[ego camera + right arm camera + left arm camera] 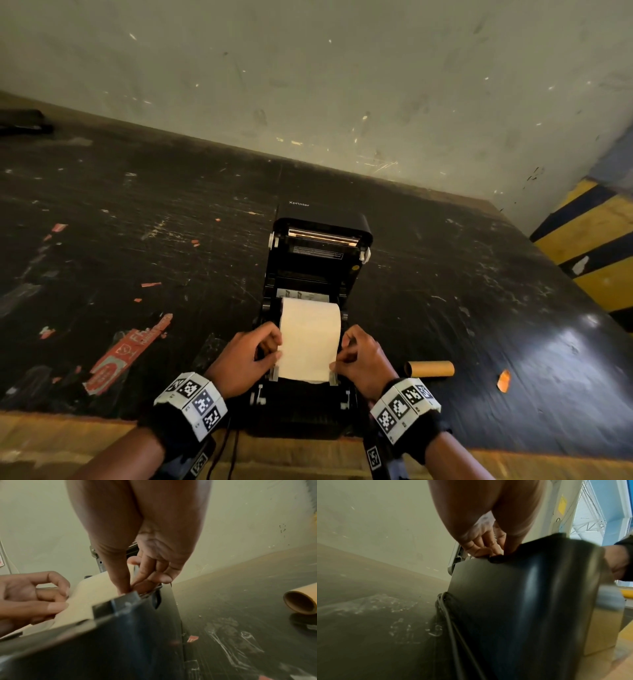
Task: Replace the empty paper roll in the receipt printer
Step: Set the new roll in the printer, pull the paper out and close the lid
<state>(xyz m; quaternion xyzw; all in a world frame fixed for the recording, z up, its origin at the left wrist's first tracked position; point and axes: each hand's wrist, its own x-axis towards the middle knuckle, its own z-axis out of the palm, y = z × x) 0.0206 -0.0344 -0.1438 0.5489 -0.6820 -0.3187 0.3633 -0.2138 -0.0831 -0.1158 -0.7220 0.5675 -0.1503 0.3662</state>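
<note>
The black receipt printer stands on the table with its lid raised. A fresh white paper roll sits in its bay, and the paper strip is drawn over the front edge. My left hand pinches the strip's left edge and my right hand pinches its right edge. In the right wrist view my right hand and left hand both pinch the paper strip above the printer. The empty brown cardboard core lies to the printer's right, also the core.
The black scuffed table carries a torn red sticker on the left and an orange scrap at the right. A yellow-and-black striped barrier stands at the right. The printer's cable hangs at its front left.
</note>
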